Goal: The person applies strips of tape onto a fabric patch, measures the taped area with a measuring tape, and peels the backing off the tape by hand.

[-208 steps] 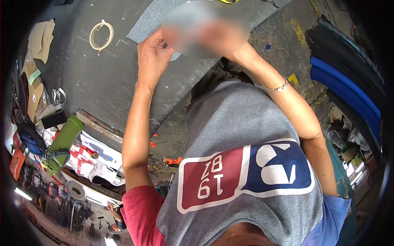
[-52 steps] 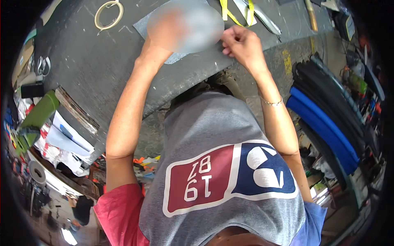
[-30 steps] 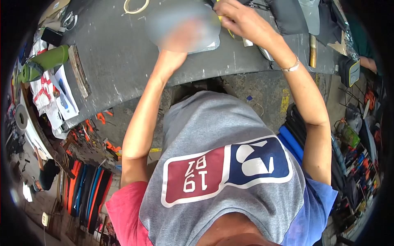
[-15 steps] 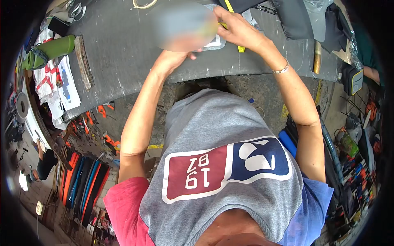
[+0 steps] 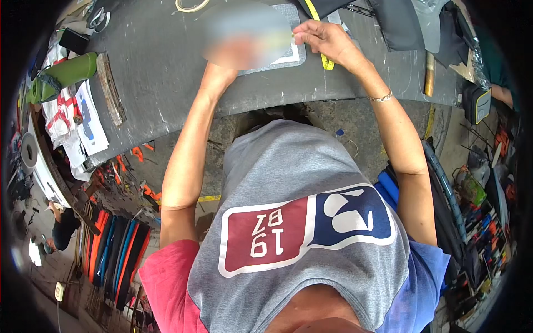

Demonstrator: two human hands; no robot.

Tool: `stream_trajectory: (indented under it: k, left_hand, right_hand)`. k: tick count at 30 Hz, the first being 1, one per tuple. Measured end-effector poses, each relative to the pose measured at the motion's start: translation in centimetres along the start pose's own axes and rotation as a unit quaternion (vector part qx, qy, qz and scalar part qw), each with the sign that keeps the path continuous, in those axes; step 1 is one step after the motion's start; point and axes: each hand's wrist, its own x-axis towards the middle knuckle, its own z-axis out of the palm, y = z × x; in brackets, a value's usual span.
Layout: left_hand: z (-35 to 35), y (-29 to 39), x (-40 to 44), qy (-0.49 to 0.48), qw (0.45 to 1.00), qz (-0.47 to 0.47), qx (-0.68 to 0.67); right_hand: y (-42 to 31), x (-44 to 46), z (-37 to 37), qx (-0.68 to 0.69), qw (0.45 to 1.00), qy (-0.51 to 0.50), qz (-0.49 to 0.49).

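My left hand (image 5: 230,53) is over a grey panel on the dark worktable, and a blurred patch hides its fingers. The grey panel (image 5: 301,54) has a white sheet (image 5: 288,57) on it; much of both is under the blur. At the panel's right edge, my right hand (image 5: 319,40) pinches the end of a thin yellow strip, seemingly a tape measure, that runs left into the blur. More of the yellow tape measure (image 5: 327,63) passes behind this hand and hangs in a loop below it on the table.
Tape roll (image 5: 191,4) lies at the far edge. Leftward are a wooden strip (image 5: 111,91), a green rolled bundle (image 5: 64,77) and printed papers (image 5: 91,125). Dark fabric pieces (image 5: 394,25), a wooden handle (image 5: 429,75) and a black case (image 5: 476,105) are rightward. Another person (image 5: 65,225) is far left.
My right hand has shifted slightly right and down, still pinching the yellow strip. My left hand has moved a little left, and more of the grey panel shows between them.
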Motion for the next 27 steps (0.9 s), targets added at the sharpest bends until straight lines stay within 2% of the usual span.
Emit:
stream_trajectory:
  k: [1, 4, 7, 10, 13, 16, 22, 27]
  left_hand:
    - [-0.1, -0.3, 0.1, -0.013, 0.998, 0.009, -0.061]
    - [0.7, 0.7, -0.6, 0.004, 1.000, 0.029, 0.004]
    - [1.3, 2.1, -1.2, 0.047, 0.989, 0.018, 0.141]
    - [1.5, 1.5, -0.5, 0.088, 0.976, 0.004, 0.198]
    - [1.5, 1.7, 0.0, 0.106, 0.970, -0.010, 0.220]
    - [1.5, 1.7, 0.3, 0.116, 0.973, -0.030, 0.195]
    - [2.0, 1.5, 0.1, 0.141, 0.965, -0.011, 0.221]
    - [2.1, 1.3, 0.3, 0.138, 0.962, -0.008, 0.233]
  right_hand:
    - [-0.8, -0.3, -0.1, 0.003, 0.999, 0.015, 0.040]
    - [1.1, 0.4, 0.2, -0.077, 0.996, 0.019, 0.026]
    - [0.9, 0.6, -0.5, -0.104, 0.992, 0.006, 0.064]
    - [1.0, 0.8, -0.8, -0.188, 0.977, 0.031, 0.096]
    - [0.5, 0.7, -0.6, -0.192, 0.973, 0.052, 0.114]
    - [0.8, 0.9, -0.2, -0.217, 0.969, 0.075, 0.088]
    - [-0.8, 0.7, -0.4, -0.214, 0.964, 0.029, 0.157]
    - [-0.1, 0.8, -0.2, -0.230, 0.963, 0.039, 0.134]
